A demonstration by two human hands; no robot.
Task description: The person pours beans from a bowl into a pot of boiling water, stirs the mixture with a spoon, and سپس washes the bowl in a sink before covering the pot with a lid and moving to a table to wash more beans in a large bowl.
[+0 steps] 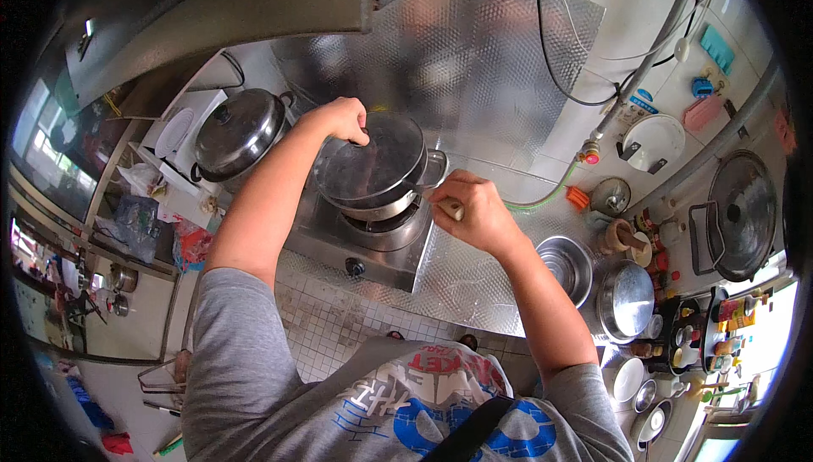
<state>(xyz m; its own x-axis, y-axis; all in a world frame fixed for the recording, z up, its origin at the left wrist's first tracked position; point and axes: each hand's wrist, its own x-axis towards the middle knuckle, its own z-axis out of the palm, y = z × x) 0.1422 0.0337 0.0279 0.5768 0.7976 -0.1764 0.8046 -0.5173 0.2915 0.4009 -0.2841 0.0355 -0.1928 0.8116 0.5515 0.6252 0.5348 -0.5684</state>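
Note:
A steel pot (381, 213) with a loop side handle sits on a stainless steel gas stove (375, 265). Over it lies a round glass lid (387, 170); my left hand (346, 122) grips the knob at its top. To the right of the pot, my right hand (471, 209) is closed around a light-coloured handle (452, 208) next to the pot's loop handle. What that handle belongs to is hidden by the fingers and the pot.
A large lidded steel pot (241, 132) stands left of the stove. A steel basin (565, 268), another round steel vessel (625, 300) and seasoning bottles (730, 328) are at the right. A dimpled metal sheet (457, 55) lines the wall, with a pipe (657, 49) beside it.

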